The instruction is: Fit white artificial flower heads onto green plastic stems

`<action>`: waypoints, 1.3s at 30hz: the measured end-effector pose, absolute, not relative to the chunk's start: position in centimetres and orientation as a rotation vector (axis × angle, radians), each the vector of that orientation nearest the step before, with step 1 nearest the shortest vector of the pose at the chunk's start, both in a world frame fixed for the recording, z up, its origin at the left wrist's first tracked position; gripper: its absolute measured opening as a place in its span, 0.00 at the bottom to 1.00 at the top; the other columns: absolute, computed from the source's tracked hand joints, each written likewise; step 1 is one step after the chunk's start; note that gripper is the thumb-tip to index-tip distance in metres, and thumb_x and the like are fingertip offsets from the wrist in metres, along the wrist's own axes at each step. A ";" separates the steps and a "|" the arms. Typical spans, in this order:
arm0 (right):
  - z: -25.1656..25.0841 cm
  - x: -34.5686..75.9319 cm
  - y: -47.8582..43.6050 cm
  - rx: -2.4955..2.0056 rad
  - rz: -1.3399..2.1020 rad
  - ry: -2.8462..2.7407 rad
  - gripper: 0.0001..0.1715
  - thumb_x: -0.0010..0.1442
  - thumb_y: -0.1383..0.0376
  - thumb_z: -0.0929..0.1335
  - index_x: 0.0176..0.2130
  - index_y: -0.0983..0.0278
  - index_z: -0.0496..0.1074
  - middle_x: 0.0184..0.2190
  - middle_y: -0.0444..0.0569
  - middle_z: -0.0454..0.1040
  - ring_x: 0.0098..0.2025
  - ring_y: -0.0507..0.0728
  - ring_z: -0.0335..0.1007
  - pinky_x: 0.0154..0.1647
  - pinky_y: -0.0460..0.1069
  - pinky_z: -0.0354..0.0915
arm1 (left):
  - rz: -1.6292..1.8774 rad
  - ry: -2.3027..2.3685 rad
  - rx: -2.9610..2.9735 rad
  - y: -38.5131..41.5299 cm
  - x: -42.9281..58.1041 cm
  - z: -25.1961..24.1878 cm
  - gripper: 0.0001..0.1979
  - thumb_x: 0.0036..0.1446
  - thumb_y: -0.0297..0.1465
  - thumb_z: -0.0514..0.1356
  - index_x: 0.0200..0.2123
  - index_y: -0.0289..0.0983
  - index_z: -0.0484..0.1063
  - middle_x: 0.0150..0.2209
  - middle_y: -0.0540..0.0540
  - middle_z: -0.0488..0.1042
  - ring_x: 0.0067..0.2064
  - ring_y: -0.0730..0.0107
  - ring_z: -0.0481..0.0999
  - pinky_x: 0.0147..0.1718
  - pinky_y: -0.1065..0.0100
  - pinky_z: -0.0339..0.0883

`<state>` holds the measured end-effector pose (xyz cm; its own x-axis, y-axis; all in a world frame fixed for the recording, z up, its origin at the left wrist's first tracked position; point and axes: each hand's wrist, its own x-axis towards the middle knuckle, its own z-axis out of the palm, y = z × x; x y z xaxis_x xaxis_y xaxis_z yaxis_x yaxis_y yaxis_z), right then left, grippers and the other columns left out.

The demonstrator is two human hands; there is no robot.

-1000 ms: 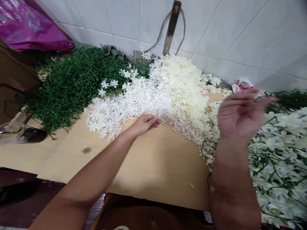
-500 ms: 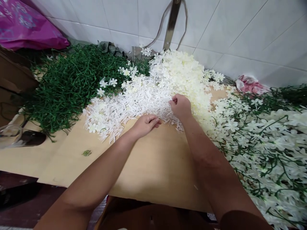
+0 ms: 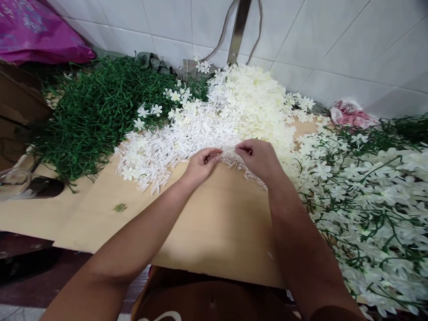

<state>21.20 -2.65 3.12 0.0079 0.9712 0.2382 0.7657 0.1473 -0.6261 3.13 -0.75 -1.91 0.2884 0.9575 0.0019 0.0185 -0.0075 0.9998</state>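
nearest the camera, both forearms reach forward over a bare stretch of the tan surface (image 3: 214, 232), which leaves open working room in front of the heaps. the left hand (image 3: 200, 166) and the right hand (image 3: 259, 158) meet at the near edge of the pile of white spiky flower centres (image 3: 187, 138), fingertips facing each other and close together. the left grip is curled nearly closed, thumb against fingers, on the fringe of that pile; whether it actually pinches a piece is too small to tell. the right grip is likewise drawn in, thumb and forefinger pinched on a small white piece at the pile's edge, the rest of the fingers folded.

the parts look sorted by kind, probably so each stays within easy reach: just behind the spiky pieces lies a heap of cream petals (image 3: 257, 102), to the left a mound of green stems (image 3: 93, 111) with a few finished blossoms on it, and to the right a spread of assembled flower sprays (image 3: 374, 205).

farther off, a pink crumpled bag (image 3: 349, 113) lies by the white tiled wall (image 3: 334, 40), a metal bracket (image 3: 239, 26) hangs on it, and a magenta bag (image 3: 36, 31) sits at the far left.
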 end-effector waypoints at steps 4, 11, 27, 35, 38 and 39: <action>2.7 19.4 -3.3 -1.600 0.399 -1.984 0.08 0.56 0.69 0.67 0.27 0.63 0.75 0.28 0.48 0.76 0.27 0.53 0.65 0.33 0.50 0.60 | 1.051 0.944 1.333 -1.0 3.2 -1.8 0.13 0.49 0.33 0.65 0.39 0.35 0.77 0.34 0.47 0.77 0.37 0.71 0.73 0.39 0.70 0.66; 2.5 18.7 -3.4 -1.635 0.357 -2.046 0.08 0.56 0.71 0.66 0.27 0.63 0.72 0.28 0.49 0.74 0.31 0.55 0.65 0.33 0.50 0.58 | 1.058 0.986 1.340 -0.7 3.2 -1.7 0.11 0.49 0.38 0.66 0.31 0.35 0.74 0.25 0.51 0.71 0.29 0.74 0.67 0.32 0.71 0.62; 0.3 17.9 -3.2 -1.345 0.873 -1.549 0.06 0.54 0.63 0.69 0.29 0.61 0.67 0.27 0.45 0.72 0.30 0.53 0.67 0.33 0.50 0.65 | 1.010 0.939 1.092 -0.9 3.2 -0.9 0.11 0.52 0.36 0.64 0.26 0.36 0.66 0.21 0.53 0.69 0.22 0.79 0.63 0.24 0.73 0.57; -0.3 17.5 -3.2 -1.318 0.724 -1.487 0.05 0.55 0.62 0.68 0.29 0.61 0.68 0.26 0.44 0.70 0.29 0.52 0.65 0.34 0.50 0.64 | 0.911 0.938 1.188 -1.0 3.1 -0.6 0.10 0.52 0.35 0.63 0.25 0.36 0.68 0.21 0.52 0.69 0.24 0.77 0.66 0.26 0.73 0.58; -0.3 18.2 -2.8 -1.318 0.646 -1.474 0.06 0.56 0.63 0.67 0.28 0.61 0.67 0.26 0.44 0.70 0.29 0.52 0.65 0.33 0.50 0.64 | 0.853 1.015 1.349 -0.1 2.7 -0.3 0.08 0.51 0.33 0.62 0.25 0.35 0.69 0.24 0.50 0.71 0.27 0.74 0.67 0.30 0.71 0.60; -0.4 18.4 -2.7 -1.305 0.628 -1.459 0.06 0.56 0.63 0.66 0.28 0.61 0.67 0.27 0.45 0.70 0.30 0.53 0.65 0.33 0.50 0.64 | 0.855 1.061 1.434 0.5 2.6 0.1 0.06 0.52 0.32 0.61 0.26 0.35 0.71 0.26 0.50 0.71 0.28 0.73 0.68 0.32 0.70 0.60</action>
